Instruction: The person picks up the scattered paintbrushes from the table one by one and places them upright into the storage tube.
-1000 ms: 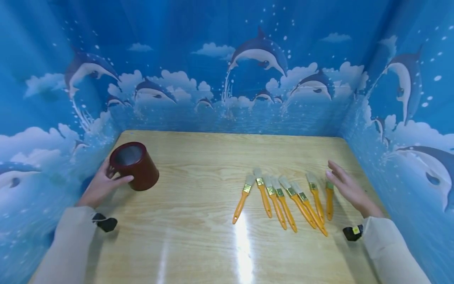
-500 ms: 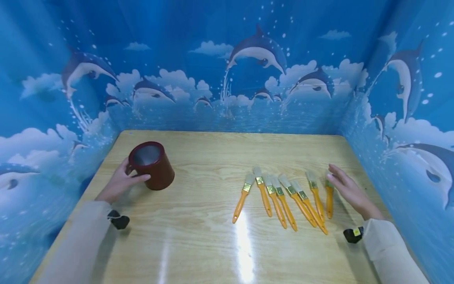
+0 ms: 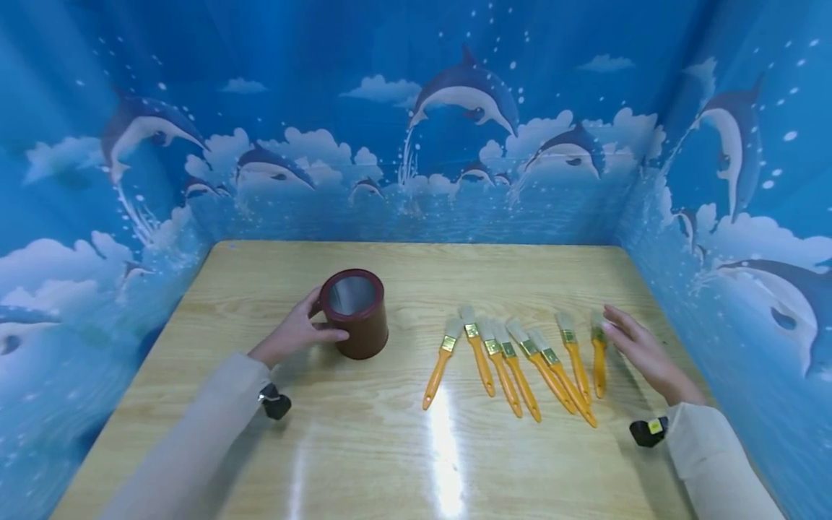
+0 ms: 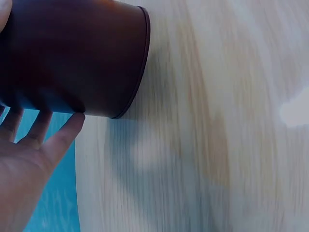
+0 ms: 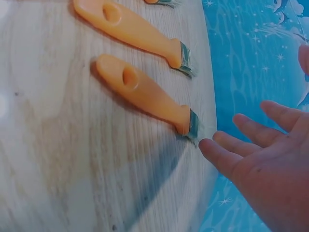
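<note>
My left hand grips a dark red, smooth-sided cylindrical cup by its left side, thumb in front. Its wide mouth faces up and shows a grey inside. In the left wrist view, fingertips press against the wall of the cup, close over the table, and a shadow lies beside its base. My right hand, fingers extended, hovers at the bristle end of the rightmost paintbrush. The right wrist view has that paintbrush's orange handle lying just beyond the fingertips.
Several more orange-handled paintbrushes with pale bristles, such as the leftmost paintbrush, lie fanned out right of centre on the wood-grain table. A blue curtain printed with dolphins encloses the table's back and sides.
My left hand has carried the cup rightward from the table's left side toward the middle, and the cup has become more upright. My right hand has barely moved. The paintbrushes lie as before.
</note>
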